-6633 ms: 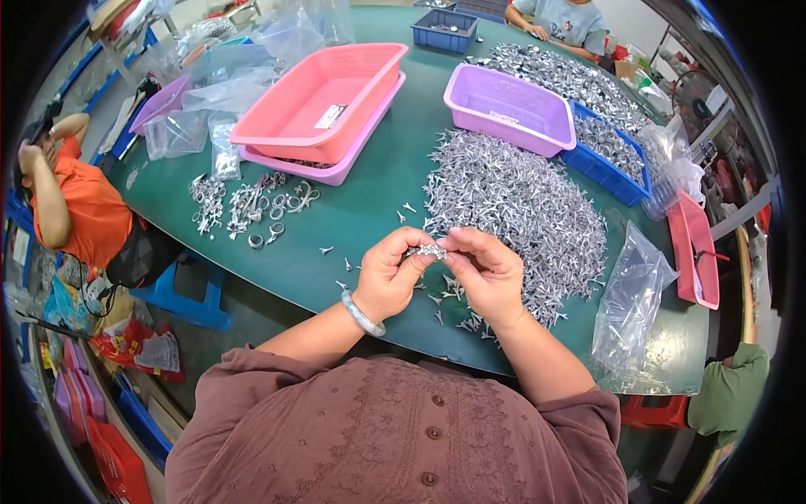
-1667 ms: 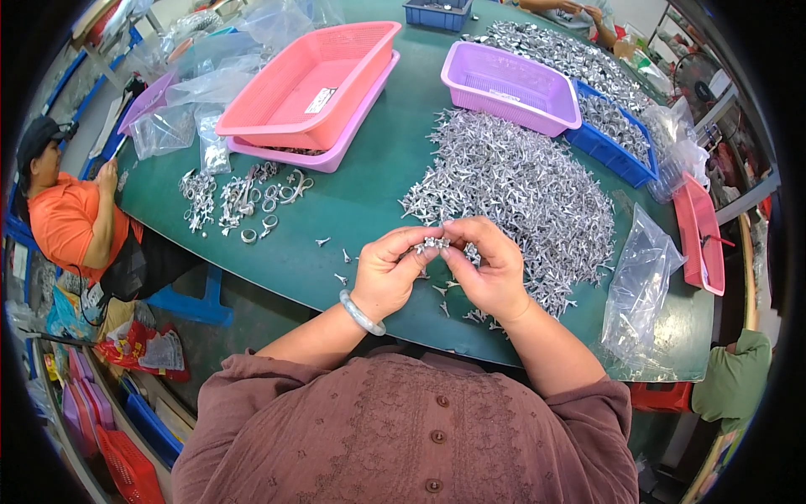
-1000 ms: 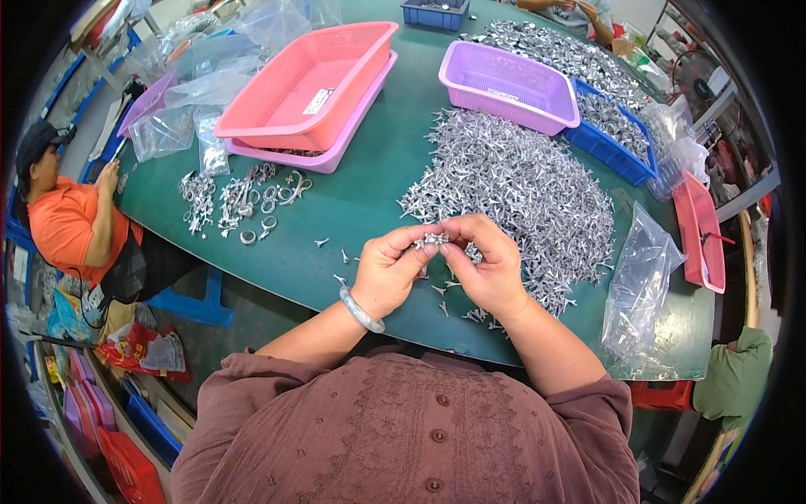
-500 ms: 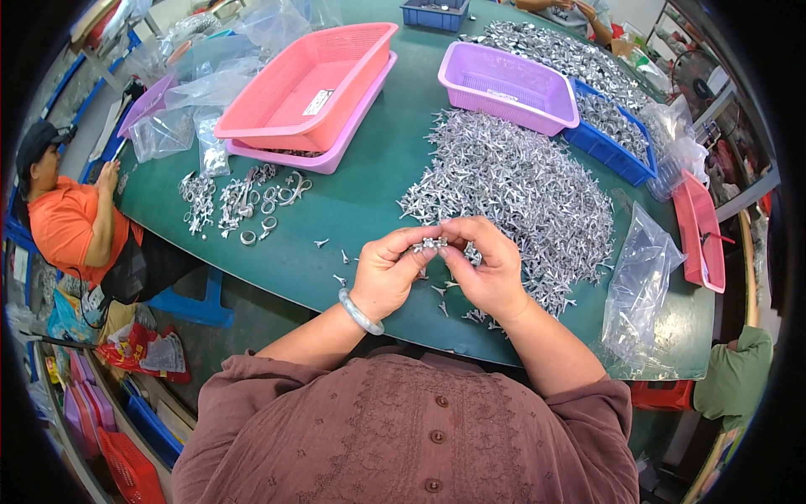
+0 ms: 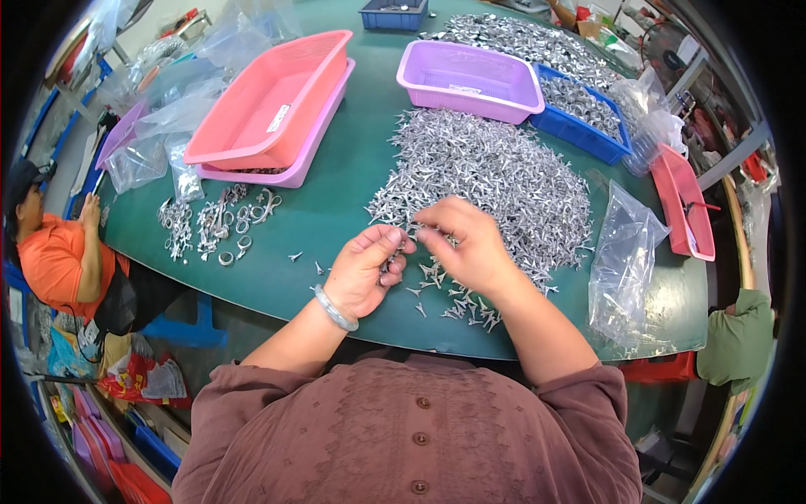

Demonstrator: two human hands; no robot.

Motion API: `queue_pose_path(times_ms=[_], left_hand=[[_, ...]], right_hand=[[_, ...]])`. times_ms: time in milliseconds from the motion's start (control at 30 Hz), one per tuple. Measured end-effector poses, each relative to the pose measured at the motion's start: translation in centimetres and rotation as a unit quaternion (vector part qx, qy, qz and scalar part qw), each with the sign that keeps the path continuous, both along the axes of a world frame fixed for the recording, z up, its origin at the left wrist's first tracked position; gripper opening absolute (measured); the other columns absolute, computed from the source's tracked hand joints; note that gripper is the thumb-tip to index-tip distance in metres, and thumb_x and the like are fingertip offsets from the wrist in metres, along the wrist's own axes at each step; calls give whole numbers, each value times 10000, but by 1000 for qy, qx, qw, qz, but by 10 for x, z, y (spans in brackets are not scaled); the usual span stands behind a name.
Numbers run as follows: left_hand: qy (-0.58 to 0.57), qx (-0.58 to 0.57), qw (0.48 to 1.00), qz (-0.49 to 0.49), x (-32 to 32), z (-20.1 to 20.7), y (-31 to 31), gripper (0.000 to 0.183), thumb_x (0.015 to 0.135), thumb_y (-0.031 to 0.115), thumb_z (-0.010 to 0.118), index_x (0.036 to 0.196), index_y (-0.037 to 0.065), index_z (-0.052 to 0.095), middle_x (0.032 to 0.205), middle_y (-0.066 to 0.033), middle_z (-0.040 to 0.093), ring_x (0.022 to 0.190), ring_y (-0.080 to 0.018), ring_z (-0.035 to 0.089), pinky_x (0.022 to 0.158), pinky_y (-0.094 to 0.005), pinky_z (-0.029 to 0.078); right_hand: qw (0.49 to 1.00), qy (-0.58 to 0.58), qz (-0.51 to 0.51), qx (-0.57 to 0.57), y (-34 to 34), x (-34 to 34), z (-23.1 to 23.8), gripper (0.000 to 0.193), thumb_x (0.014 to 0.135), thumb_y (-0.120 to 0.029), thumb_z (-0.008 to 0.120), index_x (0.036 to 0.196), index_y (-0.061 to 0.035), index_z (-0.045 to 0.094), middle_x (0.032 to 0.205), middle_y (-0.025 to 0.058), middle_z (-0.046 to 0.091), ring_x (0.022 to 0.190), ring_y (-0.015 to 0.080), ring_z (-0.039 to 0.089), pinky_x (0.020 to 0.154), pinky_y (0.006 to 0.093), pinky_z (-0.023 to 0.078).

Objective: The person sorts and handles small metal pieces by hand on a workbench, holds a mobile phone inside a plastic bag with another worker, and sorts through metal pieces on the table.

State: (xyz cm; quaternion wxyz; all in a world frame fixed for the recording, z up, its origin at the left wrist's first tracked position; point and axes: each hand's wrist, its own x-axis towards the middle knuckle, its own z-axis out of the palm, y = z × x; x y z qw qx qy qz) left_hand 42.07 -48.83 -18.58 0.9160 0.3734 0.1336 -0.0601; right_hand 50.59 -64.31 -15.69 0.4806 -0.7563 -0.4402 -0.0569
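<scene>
My left hand (image 5: pixel 365 267), a pale bangle (image 5: pixel 335 309) at its wrist, is curled around small silvery metal pieces (image 5: pixel 388 265) in its fingers. Close beside its fingertips, my right hand (image 5: pixel 468 250) has thumb and forefinger drawn together; whatever is between them is too small to make out. Both hands are over the near-left edge of a wide heap of small forked metal castings (image 5: pixel 495 172) on the green table (image 5: pixel 336 185). Several loose castings (image 5: pixel 470 309) lie below my right hand, near the table's front edge.
Left are stacked pink baskets (image 5: pixel 252 109), ring-shaped metal parts (image 5: pixel 225 220) and plastic bags. Behind the heap stand a purple basket (image 5: pixel 470 80) and a blue tray (image 5: pixel 579 113) of parts. A clear bag (image 5: pixel 625 265) lies right. A person in orange (image 5: pixel 59 260) is at left.
My hands have come apart from a joint hold on the small pieces. The left has turned with pieces in its curled fingers; the right has lifted slightly toward the heap. The view has shifted.
</scene>
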Motion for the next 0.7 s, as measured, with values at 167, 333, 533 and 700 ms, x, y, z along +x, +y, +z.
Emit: queue_pose_path(times_ms=[167, 333, 533, 700], left_hand=[[-20, 256, 967, 9, 10, 10, -6, 73, 889, 154, 522, 882, 89, 555, 821, -34, 574, 564, -54, 448, 466, -150, 338], [-211, 685, 695, -53, 22, 11, -6, 162, 745, 64, 623, 900, 37, 585, 886, -95, 555, 756, -278, 535, 692, -322, 450], [-232, 784, 547, -179, 24, 31, -10, 266, 797, 173, 574, 1053, 102, 587, 1104, -91, 544, 941, -307, 514, 824, -369, 427], [-189, 812, 506, -221, 51, 53, -8, 283, 818, 206, 545, 1078, 96, 574, 1060, -102, 578, 910, -304, 554, 797, -377, 452]], right_hand=[[948, -150, -207, -188, -42, 40, 9, 306, 703, -146, 667, 986, -56, 592, 939, 113, 545, 893, 308, 519, 773, 394, 442], [923, -155, -184, -301, -49, 40, 10, 327, 660, -203, 704, 952, -83, 617, 948, 82, 542, 964, 267, 489, 817, 386, 407], [929, -135, -180, -292, -48, 41, 9, 223, 660, -168, 688, 856, -81, 624, 904, 74, 547, 942, 266, 495, 808, 385, 408], [939, -124, -182, -265, -49, 45, 3, 184, 665, -134, 667, 833, -77, 618, 867, 72, 550, 901, 265, 504, 800, 380, 405]])
